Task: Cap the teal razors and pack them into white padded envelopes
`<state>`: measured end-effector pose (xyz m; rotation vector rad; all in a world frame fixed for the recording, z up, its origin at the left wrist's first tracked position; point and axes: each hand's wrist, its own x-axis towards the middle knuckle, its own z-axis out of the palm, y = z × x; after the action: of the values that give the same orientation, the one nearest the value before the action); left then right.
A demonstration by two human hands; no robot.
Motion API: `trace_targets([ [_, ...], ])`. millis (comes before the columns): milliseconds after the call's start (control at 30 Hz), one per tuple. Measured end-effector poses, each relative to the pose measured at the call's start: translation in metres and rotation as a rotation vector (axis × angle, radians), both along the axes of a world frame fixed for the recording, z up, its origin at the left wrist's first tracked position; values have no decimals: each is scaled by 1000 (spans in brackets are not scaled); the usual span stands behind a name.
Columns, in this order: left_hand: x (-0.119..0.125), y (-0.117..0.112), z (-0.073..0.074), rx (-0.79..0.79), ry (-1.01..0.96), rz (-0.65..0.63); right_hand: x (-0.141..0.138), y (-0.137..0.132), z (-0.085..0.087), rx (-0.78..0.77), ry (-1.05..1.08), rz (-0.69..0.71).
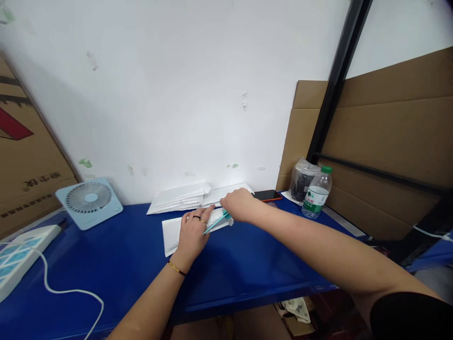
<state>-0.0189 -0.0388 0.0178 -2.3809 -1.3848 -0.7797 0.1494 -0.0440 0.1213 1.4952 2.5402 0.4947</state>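
Observation:
A white padded envelope (pixel 171 233) lies on the blue table, partly covered by my hands. My left hand (pixel 194 230), with rings on its fingers, holds the envelope from above, its fingers bent over the middle. My right hand (pixel 238 204) is closed in a fist at the envelope's right end. A thin teal stick-like tool (pixel 216 224) with a ridged end runs from under my right hand down toward my left hand; its exact kind does not show. Clear wrap or film seems to lie along the envelope between the hands. Behind it rests a stack of white envelopes (pixel 179 197).
A light blue fan (pixel 91 200) and a white power strip (pixel 26 252) with a white cable stand at the left. A phone (pixel 268 195), a water bottle (pixel 316 193) and a plastic-wrapped dark object (pixel 301 182) are at the right. Cardboard (pixel 392 123) and a black post flank the table.

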Motion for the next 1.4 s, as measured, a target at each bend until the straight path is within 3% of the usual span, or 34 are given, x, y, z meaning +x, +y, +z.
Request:
trace_targets([
  [267,-20,10,1,-63,-160,-117,26,10,19,35,-102,-90],
  [500,-23,12,-2,11,-187,-165,37,17,29,-117,-72,-135],
  [667,-22,11,-4,31,-213,-171,30,15,25,-118,-92,-109],
  [833,-7,7,-1,19,-246,-199,4,4,16,-42,-31,-19],
  [933,3,6,7,-5,-362,-208,-16,-4,31,-63,-6,15],
  [1033,9,7,18,-62,-609,-243,-29,-7,66,-156,-21,21],
  [1133,9,11,26,-215,-864,-280,-26,-5,104,-153,188,127],
  [1200,6,15,27,-300,-994,-327,-17,-2,118,-180,371,214],
  [1300,0,22,23,-438,-1141,-463,-1,6,117,-272,446,421],
  [1400,-4,25,20,-595,-1201,-600,7,16,99,-317,382,564],
])
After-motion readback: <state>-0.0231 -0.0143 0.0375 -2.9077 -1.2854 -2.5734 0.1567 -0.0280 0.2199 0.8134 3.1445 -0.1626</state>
